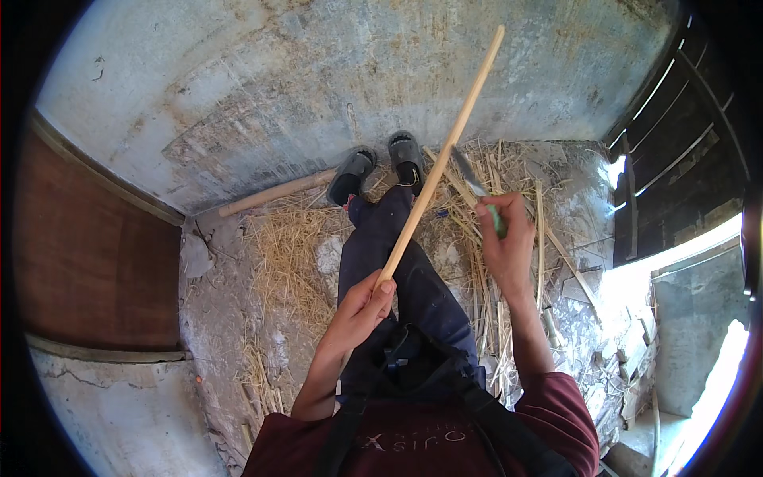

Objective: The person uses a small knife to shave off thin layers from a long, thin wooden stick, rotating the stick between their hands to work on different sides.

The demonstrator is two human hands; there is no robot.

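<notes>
My left hand (pixel 367 308) is closed around the lower end of a long pale wooden stick (pixel 445 159). The stick slants up and to the right, its far end standing before the wall. In my right hand (pixel 509 242) is a knife (pixel 470 172) with a green handle, mostly covered by my fingers. Its narrow grey blade points up and left, and the tip lies close to the stick's right side; whether it touches I cannot tell.
A stained wall (pixel 318 87) rises beyond my sandals (pixel 355 167). A thick wooden pole (pixel 278 191) lies along its foot. Straw and shavings (pixel 294 246) cover the floor, with thin strips (pixel 574 270) at right. A brown panel (pixel 99 246) stands left, dark slatted boards (pixel 675 135) right.
</notes>
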